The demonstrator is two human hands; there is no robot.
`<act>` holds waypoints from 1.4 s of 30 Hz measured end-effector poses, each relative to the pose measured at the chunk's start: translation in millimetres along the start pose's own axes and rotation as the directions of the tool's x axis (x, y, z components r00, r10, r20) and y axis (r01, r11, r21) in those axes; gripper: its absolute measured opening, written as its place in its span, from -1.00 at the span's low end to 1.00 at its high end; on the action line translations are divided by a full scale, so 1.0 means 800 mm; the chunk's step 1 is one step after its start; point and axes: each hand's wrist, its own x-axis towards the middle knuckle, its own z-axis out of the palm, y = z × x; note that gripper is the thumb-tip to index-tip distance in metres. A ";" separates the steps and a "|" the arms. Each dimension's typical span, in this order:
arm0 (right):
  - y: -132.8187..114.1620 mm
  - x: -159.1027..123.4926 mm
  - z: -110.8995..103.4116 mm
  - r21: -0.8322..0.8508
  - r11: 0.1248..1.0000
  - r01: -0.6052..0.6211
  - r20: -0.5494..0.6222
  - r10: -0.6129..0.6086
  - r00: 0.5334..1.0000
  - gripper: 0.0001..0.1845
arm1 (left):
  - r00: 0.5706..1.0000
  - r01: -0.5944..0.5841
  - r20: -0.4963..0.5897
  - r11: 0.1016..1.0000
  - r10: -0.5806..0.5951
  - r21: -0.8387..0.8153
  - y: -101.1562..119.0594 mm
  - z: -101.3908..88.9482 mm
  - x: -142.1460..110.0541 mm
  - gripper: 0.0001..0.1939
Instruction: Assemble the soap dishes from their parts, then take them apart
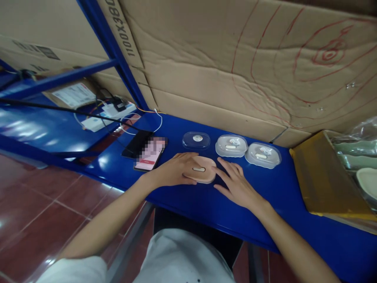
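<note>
A peach-coloured oval dish [207,173] lies on the blue table, with a small white oblong piece [199,169] at its middle. My left hand [176,169] grips the dish's left end, fingers over the far side and thumb at the near edge. Spread fingers of my right hand [235,184] hover at the right end, the index fingertip at or very near the rim. Just beyond lies a clear plastic oval lid [191,140] with a round sticker. To its right are two oval containers, one [231,146] beside the other [263,155], each showing a sticker and a white oblong piece.
A phone [150,155] with a lit screen lies left, by a black flat object [137,144]. A power strip [107,116] with cables is farther left. At right stands a cardboard box [324,184] holding pale green dishes. A cardboard wall [200,86] backs the blue table [188,202].
</note>
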 end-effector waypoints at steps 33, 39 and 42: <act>-0.036 0.007 0.011 0.153 0.978 0.143 0.049 -0.152 0.987 -0.53 | 0.982 0.133 -0.136 0.991 -0.129 0.019 -0.048 -0.006 0.015 -0.31; -0.047 0.018 0.023 0.120 0.985 0.126 0.028 -0.130 0.991 -0.51 | 0.984 0.138 -0.114 0.990 -0.137 -0.003 -0.038 -0.014 0.012 -0.20; -0.041 0.026 0.012 0.113 0.984 0.137 0.063 -0.145 0.987 -0.38 | 0.984 0.162 -0.072 0.987 -0.161 0.015 -0.034 -0.013 0.007 -0.16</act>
